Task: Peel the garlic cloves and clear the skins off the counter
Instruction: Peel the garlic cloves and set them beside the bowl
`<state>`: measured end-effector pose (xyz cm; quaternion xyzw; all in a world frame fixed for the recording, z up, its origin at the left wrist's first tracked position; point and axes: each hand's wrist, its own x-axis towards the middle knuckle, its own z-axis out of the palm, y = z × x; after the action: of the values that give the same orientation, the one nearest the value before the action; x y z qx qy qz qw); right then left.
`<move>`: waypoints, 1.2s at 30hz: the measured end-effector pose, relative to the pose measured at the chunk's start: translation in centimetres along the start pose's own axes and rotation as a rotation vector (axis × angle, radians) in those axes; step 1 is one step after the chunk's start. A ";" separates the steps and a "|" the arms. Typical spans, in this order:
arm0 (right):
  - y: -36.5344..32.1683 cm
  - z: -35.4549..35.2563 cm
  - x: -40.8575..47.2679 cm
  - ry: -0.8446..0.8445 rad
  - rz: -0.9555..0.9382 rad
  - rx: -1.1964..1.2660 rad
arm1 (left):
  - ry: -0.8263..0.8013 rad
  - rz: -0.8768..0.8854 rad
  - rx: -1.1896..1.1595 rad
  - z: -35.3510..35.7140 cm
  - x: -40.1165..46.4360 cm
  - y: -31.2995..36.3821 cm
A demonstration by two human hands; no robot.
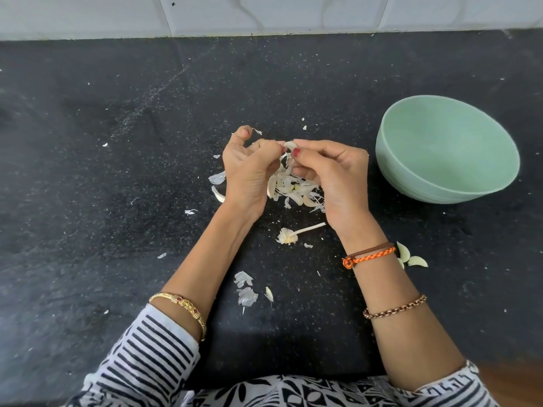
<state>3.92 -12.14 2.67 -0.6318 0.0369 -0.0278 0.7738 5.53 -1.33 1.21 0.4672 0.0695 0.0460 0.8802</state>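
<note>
My left hand (pixel 246 168) and my right hand (pixel 332 174) meet above the black counter (pixel 117 171), and both pinch one pale garlic clove (pixel 289 146) between the fingertips. Under the hands lies a heap of garlic skins and cloves (pixel 293 186). A bare garlic stem with its root base (pixel 291 235) lies nearer me. Two peeled cloves (pixel 411 258) lie to the right of my right wrist. Loose skins (pixel 246 289) are scattered in front of me.
A pale green bowl (pixel 446 148) stands on the counter to the right of my hands, and it looks empty. White tiles (pixel 264 13) form the wall at the back. Small skin flakes (pixel 191 212) dot the counter on the left.
</note>
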 end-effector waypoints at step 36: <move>-0.1 -1.1 0.6 -0.087 -0.051 -0.209 | -0.250 0.307 0.663 -1.2 0.2 -0.4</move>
<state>4.43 -13.31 2.56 -0.7105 -0.0102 -0.0162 0.7035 5.58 -0.52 0.20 0.7334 -0.0980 0.0948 0.6660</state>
